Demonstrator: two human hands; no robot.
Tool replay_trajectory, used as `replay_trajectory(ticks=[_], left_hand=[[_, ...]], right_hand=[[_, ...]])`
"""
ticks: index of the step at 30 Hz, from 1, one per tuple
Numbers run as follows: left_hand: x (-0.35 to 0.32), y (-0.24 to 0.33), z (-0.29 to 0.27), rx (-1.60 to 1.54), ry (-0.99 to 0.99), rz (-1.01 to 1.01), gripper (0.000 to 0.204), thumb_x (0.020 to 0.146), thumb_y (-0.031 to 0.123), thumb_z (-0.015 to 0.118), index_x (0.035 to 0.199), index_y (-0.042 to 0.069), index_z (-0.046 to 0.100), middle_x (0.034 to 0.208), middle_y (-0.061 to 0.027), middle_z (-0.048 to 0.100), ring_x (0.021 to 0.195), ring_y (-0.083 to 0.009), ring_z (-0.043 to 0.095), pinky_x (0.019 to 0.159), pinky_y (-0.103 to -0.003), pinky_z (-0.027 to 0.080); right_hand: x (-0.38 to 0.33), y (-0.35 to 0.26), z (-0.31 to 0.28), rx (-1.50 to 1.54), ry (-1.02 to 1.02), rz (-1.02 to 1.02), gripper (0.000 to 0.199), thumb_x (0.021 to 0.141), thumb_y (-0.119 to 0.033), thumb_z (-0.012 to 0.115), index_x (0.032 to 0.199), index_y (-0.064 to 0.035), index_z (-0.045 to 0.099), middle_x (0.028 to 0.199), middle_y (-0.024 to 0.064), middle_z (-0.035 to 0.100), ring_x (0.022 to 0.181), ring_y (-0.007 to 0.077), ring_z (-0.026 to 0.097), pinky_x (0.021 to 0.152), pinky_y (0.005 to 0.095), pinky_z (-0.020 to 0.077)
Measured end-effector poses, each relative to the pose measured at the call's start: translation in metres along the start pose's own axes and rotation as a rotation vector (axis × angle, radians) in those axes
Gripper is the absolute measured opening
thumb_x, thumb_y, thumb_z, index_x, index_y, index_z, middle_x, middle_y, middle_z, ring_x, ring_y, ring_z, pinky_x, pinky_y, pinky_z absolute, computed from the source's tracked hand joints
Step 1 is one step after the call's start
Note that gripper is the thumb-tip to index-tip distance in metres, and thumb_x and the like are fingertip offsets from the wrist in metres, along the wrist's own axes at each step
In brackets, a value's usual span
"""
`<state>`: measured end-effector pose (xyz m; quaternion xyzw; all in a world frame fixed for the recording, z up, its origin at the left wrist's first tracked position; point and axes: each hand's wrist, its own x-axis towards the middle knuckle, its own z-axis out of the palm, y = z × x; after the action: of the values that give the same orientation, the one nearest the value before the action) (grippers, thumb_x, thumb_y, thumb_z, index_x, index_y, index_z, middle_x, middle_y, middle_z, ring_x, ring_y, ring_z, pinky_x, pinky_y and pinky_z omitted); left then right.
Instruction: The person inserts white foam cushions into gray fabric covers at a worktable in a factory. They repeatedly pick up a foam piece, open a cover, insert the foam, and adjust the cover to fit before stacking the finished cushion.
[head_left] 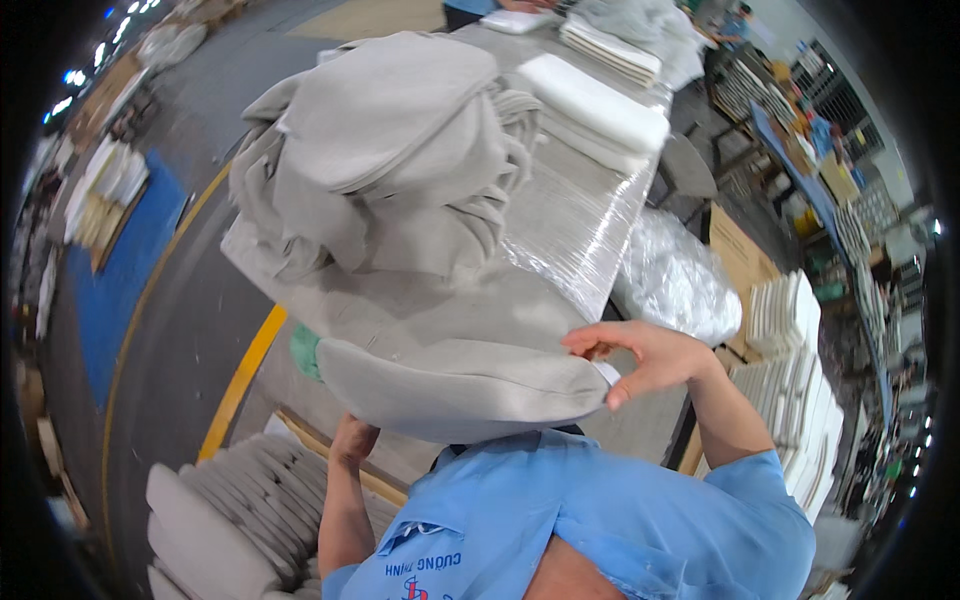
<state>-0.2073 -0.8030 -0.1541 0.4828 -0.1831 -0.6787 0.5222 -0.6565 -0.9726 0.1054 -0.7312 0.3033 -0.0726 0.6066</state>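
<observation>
A long, plump light-grey cushion [460, 390] lies across the near end of the table, close against my body. My right hand [650, 362] curves around its right end, fingers over the top edge and thumb lower down, by a small white tag [608, 373]. Under the cushion's lower left edge, my left hand [354, 438] is curled against it, its fingertips hidden. Something green [305, 352] sticks out at the left end. Just beyond is a big heap of grey fabric covers [400, 150].
Folded white sheets [600, 110] lie farther along the plastic-wrapped table [570, 220]. A clear plastic bundle [680, 280] and stacked pale pads [785, 370] stand right. Grey pads [250, 510] are stacked at lower left. People work at the far end.
</observation>
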Motion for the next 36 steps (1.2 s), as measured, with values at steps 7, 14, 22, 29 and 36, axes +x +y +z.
replay_trajectory(ticks=[7, 14, 22, 29, 36], left_hand=[[0.013, 0.025, 0.024, 0.112, -0.066, -0.006, 0.04, 0.089, 0.005, 0.082, 0.126, 0.005, 0.069, 0.121, -0.0077, 0.072, 0.114, -0.0251, 0.068, 0.096, -0.042, 0.055], [0.015, 0.023, 0.018, 0.086, -0.112, 0.036, 0.046, 0.087, 0.008, 0.085, 0.13, 0.009, 0.068, 0.119, -0.0057, 0.072, 0.107, -0.0244, 0.069, 0.09, -0.042, 0.055], [0.022, 0.014, 0.037, 0.16, -0.128, 0.056, 0.044, 0.094, 0.011, 0.08, 0.134, 0.01, 0.063, 0.123, -0.0066, 0.07, 0.108, -0.0256, 0.069, 0.088, -0.042, 0.058], [0.019, 0.018, 0.044, 0.234, -0.013, 0.007, 0.045, 0.09, -0.001, 0.075, 0.133, 0.006, 0.063, 0.121, -0.0081, 0.07, 0.1, -0.0256, 0.069, 0.086, -0.043, 0.058], [0.021, 0.031, 0.069, 0.247, -0.059, -0.045, 0.051, 0.085, -0.002, 0.081, 0.131, 0.004, 0.062, 0.124, -0.0097, 0.068, 0.1, -0.0279, 0.07, 0.086, -0.043, 0.06]], right_hand=[[0.016, -0.009, 0.012, -0.355, 0.589, -0.002, 0.014, 0.099, -0.017, 0.07, 0.1, -0.0028, 0.068, 0.069, 0.008, 0.063, 0.062, 0.0175, 0.06, 0.062, 0.0352, 0.0483], [0.038, -0.042, 0.014, -0.413, 0.585, -0.152, 0.014, 0.1, -0.018, 0.071, 0.096, -0.0055, 0.067, 0.069, 0.0073, 0.062, 0.059, 0.0199, 0.057, 0.057, 0.0341, 0.0452], [0.027, -0.008, -0.023, -0.745, 0.543, 0.023, 0.016, 0.1, -0.022, 0.069, 0.096, -0.0073, 0.066, 0.07, 0.0115, 0.063, 0.065, 0.0266, 0.06, 0.064, 0.0407, 0.0476], [-0.006, 0.006, -0.002, -0.526, 0.531, -0.01, 0.013, 0.098, -0.02, 0.069, 0.101, -0.0073, 0.067, 0.082, 0.0123, 0.07, 0.081, 0.0343, 0.069, 0.072, 0.0479, 0.052], [-0.022, 0.04, -0.005, -0.511, 0.701, -0.014, 0.013, 0.098, -0.019, 0.069, 0.103, -0.0069, 0.068, 0.084, 0.0129, 0.069, 0.08, 0.0336, 0.069, 0.07, 0.0443, 0.0527]])
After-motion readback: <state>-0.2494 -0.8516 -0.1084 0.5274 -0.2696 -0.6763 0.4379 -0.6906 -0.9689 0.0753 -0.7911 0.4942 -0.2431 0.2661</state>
